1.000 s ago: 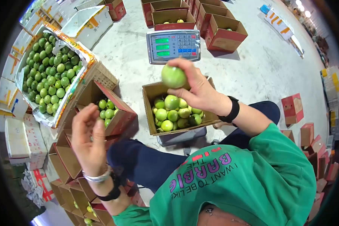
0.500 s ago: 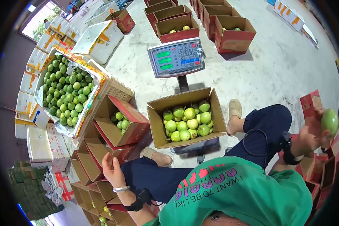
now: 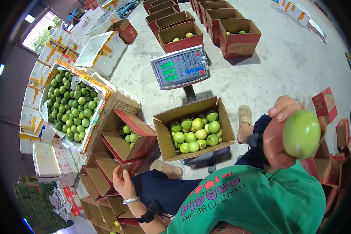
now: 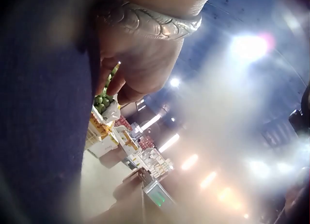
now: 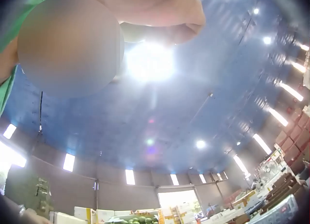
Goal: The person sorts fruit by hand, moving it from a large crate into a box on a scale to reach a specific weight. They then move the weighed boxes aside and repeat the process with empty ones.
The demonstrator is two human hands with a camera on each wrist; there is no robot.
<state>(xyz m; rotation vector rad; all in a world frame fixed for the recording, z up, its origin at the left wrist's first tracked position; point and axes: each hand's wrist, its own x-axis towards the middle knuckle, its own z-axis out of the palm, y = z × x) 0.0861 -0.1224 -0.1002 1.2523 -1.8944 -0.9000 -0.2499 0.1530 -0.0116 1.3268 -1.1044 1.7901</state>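
Note:
My right hand (image 3: 276,136) holds a smooth green passion fruit (image 3: 301,134) up close to the head camera, fingers curled round it, to the right of the carton. In front of me an open cardboard carton (image 3: 160,138) holds several green passion fruits (image 3: 201,134) and rests on the platform of a scale (image 3: 180,67) with a lit display. My left hand (image 3: 124,184) holds nothing; its fingers are loosely bent beside my knee, near the cartons on the left. The left wrist view shows that hand (image 4: 145,64) below a silver bracelet.
A large paper-lined box (image 3: 99,113) full of darker green fruit stands at the left. Beside it a red carton (image 3: 144,134) holds a few fruits. Rows of cartons (image 3: 240,48) stand beyond the scale; more cartons (image 3: 319,163) are stacked at my right.
My right hand has carried the fruit from over the carton out to the far right, then back inward and nearer the camera. My left hand has lowered toward my knee.

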